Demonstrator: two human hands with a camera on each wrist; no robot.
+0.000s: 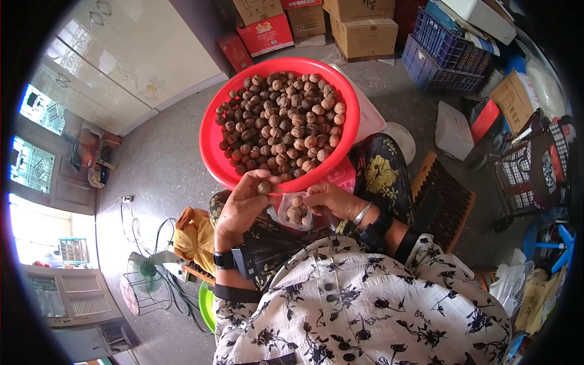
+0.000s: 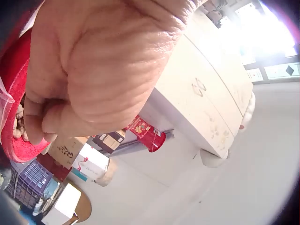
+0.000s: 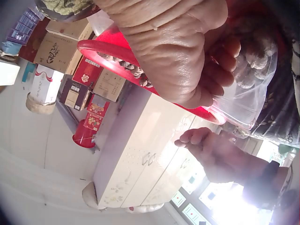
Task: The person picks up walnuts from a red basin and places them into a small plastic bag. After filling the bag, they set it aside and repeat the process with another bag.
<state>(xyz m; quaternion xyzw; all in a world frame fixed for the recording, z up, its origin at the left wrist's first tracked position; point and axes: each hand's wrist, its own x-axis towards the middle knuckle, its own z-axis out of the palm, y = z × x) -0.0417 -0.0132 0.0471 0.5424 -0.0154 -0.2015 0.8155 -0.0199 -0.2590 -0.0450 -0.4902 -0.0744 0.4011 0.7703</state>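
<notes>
A clear plastic bag (image 1: 295, 213) with several walnuts inside hangs between the two hands, just in front of the red basin (image 1: 210, 155). My left hand (image 1: 242, 204) holds one walnut (image 1: 263, 188) at its fingers, beside the bag's left edge. On the other side, my right hand (image 1: 336, 201) pinches the bag's rim. Seen from the right wrist, the bag (image 3: 251, 77) hangs from the curled fingers of the right hand (image 3: 180, 51), and the left hand (image 3: 215, 154) is below. In the left wrist view the palm of the left hand (image 2: 103, 61) hides the walnut.
Many walnuts (image 1: 280, 121) fill the basin. Cardboard boxes (image 1: 365, 38) and blue crates (image 1: 444, 61) stand beyond it. To the left are a fan (image 1: 146, 277) and cables on the floor; to the right, a spiky brown mat (image 1: 441, 204) and a checked cart (image 1: 529, 170).
</notes>
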